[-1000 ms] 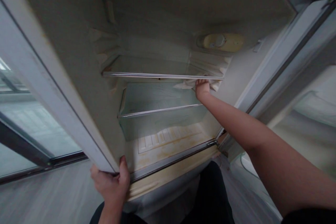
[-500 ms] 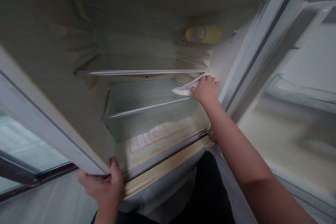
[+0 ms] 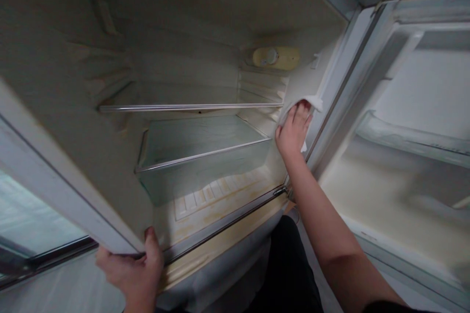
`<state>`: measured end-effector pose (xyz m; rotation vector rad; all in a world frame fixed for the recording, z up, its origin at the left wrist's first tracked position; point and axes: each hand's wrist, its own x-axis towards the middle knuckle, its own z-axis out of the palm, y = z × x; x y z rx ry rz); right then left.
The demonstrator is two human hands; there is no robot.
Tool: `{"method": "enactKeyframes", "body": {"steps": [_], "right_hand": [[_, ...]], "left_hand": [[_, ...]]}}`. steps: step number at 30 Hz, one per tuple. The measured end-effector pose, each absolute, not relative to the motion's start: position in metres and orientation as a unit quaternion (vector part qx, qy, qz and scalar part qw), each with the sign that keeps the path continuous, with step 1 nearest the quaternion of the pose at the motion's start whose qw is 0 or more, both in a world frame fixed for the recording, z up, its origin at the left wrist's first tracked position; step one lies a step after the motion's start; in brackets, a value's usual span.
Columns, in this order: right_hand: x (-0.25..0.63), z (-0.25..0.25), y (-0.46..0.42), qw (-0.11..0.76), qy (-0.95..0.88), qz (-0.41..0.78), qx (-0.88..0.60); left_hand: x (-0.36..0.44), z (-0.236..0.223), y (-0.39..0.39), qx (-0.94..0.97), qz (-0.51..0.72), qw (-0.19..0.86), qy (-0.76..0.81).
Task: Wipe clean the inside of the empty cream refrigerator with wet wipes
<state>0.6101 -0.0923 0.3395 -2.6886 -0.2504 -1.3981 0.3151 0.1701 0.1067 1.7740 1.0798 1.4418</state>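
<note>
I look into an open fridge with nothing on its shelves. My right hand [image 3: 293,129] presses a white cloth [image 3: 312,103] flat against the fridge's right inner wall [image 3: 306,78], near the front edge, fingers stretched over the cloth. My left hand [image 3: 130,269] grips the lower front corner of the fridge's left side wall [image 3: 66,156], thumb hooked inside. Two glass shelves sit inside: the upper shelf [image 3: 183,106] and the lower shelf [image 3: 198,155]. A yellowish thermostat dial [image 3: 271,57] sits on the back right.
The fridge floor [image 3: 213,200] carries yellow-brown stains. The open door [image 3: 411,156] with its door bins stands to the right. My dark-clothed legs [image 3: 290,264] are below, and a pale floor and a glass pane [image 3: 33,225] lie to the left.
My right hand drew the cloth out from under the upper shelf's right end, forward and up onto the right inner wall. The view shifted left; my left hand kept its grip.
</note>
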Motion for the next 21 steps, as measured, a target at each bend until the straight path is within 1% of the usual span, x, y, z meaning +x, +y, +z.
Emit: {"method": "enactKeyframes", "body": {"steps": [5,8,10,14,18,21], "right_hand": [[0.639,0.367,-0.075,0.047,-0.127,-0.468,-0.873],[0.646,0.372,-0.07,0.044,-0.135,-0.46,-0.876],[0.646,0.363,-0.071,0.038,-0.138,-0.451,-0.881],[0.636,0.331,-0.079,0.017,-0.161,-0.426,-0.89],[0.632,0.304,-0.08,-0.033,-0.188,-0.357,-0.914],[0.637,0.296,-0.075,-0.073,-0.228,-0.318,-0.917]], "left_hand": [[0.317,0.115,0.167,0.666,0.544,0.296,0.416],[0.317,0.115,0.167,0.668,0.551,0.282,0.412],[0.316,0.112,0.169,0.673,0.554,0.278,0.403],[0.316,0.106,0.171,0.679,0.559,0.277,0.389],[0.318,0.101,0.173,0.676,0.568,0.267,0.385],[0.318,0.099,0.174,0.677,0.574,0.271,0.372]]}}
